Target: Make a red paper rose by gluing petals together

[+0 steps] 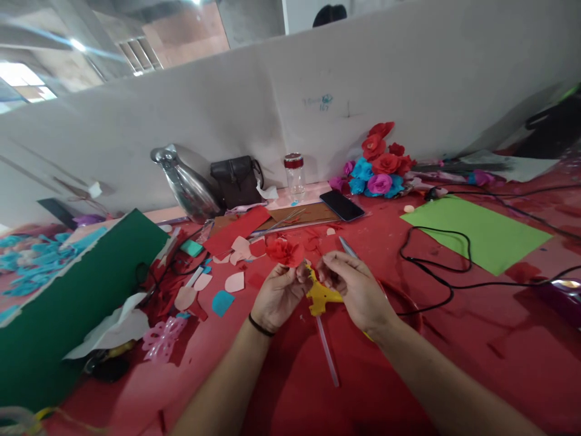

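1. Nearest, the clear glue stick (328, 354) is seen poking out from the back of a yellow glue gun (320, 295), over the red table (290, 402).
2. The gun is framed between two hands, its handle partly covered by the right hand (358, 290); whether it is touched there cannot be told.
3. On that right hand the fingers are curled, the thumb drawn close to the forefinger; whether anything small is pinched cannot be made out.
4. And in the left hand (279, 297), a red paper flower (284, 250) is held low down, thumb and fingers closed around its underside.
5. The petals are carried just above the left fingertips, fanned out and uncrushed, with the right fingertips kept apart, across the gun's nozzle end.
6. By the look of it, the flower should be judged very light, soft and easily creased, hardly slippery; it is best gripped at the gathered base, with the petal edges left alone.
7. Farther on, pink scraps (235, 282) and a blue scrap (223, 303) are scattered to the left, while a green sheet (476, 230) is laid out to the right.
8. Beyond, a dark phone (342, 206), a lidded jar (296, 177) and a bunch of flowers (385, 163) are lined up before the pale partition (254, 103).
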### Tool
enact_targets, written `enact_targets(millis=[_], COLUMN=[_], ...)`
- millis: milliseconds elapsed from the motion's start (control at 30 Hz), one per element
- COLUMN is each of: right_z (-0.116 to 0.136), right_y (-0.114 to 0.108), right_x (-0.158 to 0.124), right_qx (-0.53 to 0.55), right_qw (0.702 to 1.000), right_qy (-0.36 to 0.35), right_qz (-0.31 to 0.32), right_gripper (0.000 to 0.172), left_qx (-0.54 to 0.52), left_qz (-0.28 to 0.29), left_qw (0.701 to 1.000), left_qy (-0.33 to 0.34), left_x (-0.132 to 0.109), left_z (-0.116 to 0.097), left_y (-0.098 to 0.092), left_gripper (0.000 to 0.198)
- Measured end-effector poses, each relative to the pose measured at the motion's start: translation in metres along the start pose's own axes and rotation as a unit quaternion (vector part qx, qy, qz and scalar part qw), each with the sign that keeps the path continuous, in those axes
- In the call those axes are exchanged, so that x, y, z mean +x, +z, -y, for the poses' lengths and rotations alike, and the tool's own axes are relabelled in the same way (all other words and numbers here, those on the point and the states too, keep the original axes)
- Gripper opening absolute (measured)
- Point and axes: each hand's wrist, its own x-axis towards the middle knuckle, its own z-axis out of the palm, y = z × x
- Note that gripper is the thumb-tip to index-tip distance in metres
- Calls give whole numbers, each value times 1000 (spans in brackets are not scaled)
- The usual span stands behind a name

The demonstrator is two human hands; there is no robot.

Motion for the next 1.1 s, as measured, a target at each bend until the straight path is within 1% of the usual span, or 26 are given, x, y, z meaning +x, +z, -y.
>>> enact_targets(millis=[67, 133, 200, 267, 367, 433, 500, 667, 767, 867, 1000, 1100], right_z=[-2, -4, -6, -8, -9, -10, -9, -8, -9, -10, -11, -11], right_y=[0, 0, 0, 0, 1, 1, 1, -3, -5, -4, -2, -2], right_x=[0, 0, 0, 0, 1, 2, 3, 3, 4, 5, 5, 6], right_qx=[-21, -43, -64, -83, -103, -113, -123, -161, -186, -204, -233, -249], right_qw=[1000, 999, 998, 997, 995, 994, 992, 987, 982, 978, 971, 967], right_qy=[3, 5, 4, 2, -2, -7, -11, -17, -19, -26, -31, -30], right_qz=[0, -5, -7, -4, -1, 0, -1, 1, 9, 26, 41, 43], right_gripper=[21, 21, 22, 22, 23, 23, 24, 25, 25, 25, 25, 25], left_qx=[-43, -76, -100, -116, -125, -111, -82, -14, 24, 62, 73, 71], left_qz=[-18, -57, -86, -95, -82, -71, -74, -136, -137, -136, -156, -169], left_qw=[999, 995, 990, 987, 986, 989, 992, 990, 990, 988, 985, 983], left_qy=[-18, -29, -43, -56, -69, -68, -61, -31, 2, 34, 26, 23], left_x=[0, 2, 4, 5, 4, 3, 4, 11, 13, 12, 12, 14], left_z=[-1, -2, -3, -5, -7, -7, -7, -3, -2, -3, -6, -8], left_y=[1, 0, -1, -2, 1, 3, 3, -8, -14, -14, -15, -17], left_gripper=[13, 8, 9, 15, 20, 21, 20, 14, 19, 25, 26, 22])
